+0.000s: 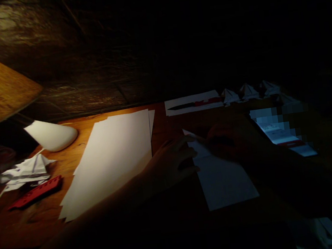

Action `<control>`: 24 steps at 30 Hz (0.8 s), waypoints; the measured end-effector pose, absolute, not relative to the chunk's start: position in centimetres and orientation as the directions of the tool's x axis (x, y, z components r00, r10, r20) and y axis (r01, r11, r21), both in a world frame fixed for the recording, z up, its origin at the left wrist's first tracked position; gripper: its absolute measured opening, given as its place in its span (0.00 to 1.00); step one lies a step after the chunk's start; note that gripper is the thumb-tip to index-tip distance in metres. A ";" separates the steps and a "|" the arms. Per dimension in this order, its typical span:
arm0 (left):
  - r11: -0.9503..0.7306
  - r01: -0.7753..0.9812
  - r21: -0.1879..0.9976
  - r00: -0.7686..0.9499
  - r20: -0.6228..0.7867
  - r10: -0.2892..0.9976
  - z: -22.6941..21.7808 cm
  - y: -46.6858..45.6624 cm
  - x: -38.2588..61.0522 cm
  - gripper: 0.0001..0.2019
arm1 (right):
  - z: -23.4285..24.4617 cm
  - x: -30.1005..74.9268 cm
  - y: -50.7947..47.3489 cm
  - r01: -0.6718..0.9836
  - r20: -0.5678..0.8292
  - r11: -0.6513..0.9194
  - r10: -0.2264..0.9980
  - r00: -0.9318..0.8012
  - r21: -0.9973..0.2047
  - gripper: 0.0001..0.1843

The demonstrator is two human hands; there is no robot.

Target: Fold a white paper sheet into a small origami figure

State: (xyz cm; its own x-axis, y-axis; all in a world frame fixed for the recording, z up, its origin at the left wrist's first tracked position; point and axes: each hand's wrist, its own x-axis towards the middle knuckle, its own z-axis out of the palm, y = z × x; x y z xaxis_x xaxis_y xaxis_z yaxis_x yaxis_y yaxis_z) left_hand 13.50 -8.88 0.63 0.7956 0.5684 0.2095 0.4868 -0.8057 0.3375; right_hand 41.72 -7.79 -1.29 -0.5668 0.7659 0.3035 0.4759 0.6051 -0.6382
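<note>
At the front of the desk (pixel 67 162), left hand (pixel 173 160) arched, fingers together pressing a folded sheet (pixel 225 182), right hand (pixel 232 140) over its far corner, fingers too dark to tell

The scene is very dim. Warm light falls from the upper left onto the stack of white sheets (pixel 112 156) and the wooden table (pixel 74 153) around it, the only bright area. Toward the right it fades fast: the left hand (pixel 173 158) is a dull silhouette, and the right hand (pixel 232 140) is barely separable from shadow. The background and lower edge are black. A pixelated patch (pixel 275 115) masks part of a printed sheet (pixel 283 135).
</note>
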 end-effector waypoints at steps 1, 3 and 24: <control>-0.800 0.493 0.341 0.791 0.206 0.576 0.6 -8.8 13.5 0.15 | -1.3 41.8 -7.8 0.482 0.301 0.600 0.771 -0.561 -0.638 0.08; -0.786 0.509 0.352 0.776 0.207 0.595 0.4 -8.7 13.4 0.15 | -1.4 41.8 -7.9 0.501 0.292 0.593 0.779 -0.555 -0.630 0.09; -0.762 0.573 0.302 0.743 0.199 0.638 -0.1 -8.6 13.1 0.19 | -0.4 41.6 -8.3 0.517 0.241 0.556 0.797 -0.555 -0.651 0.08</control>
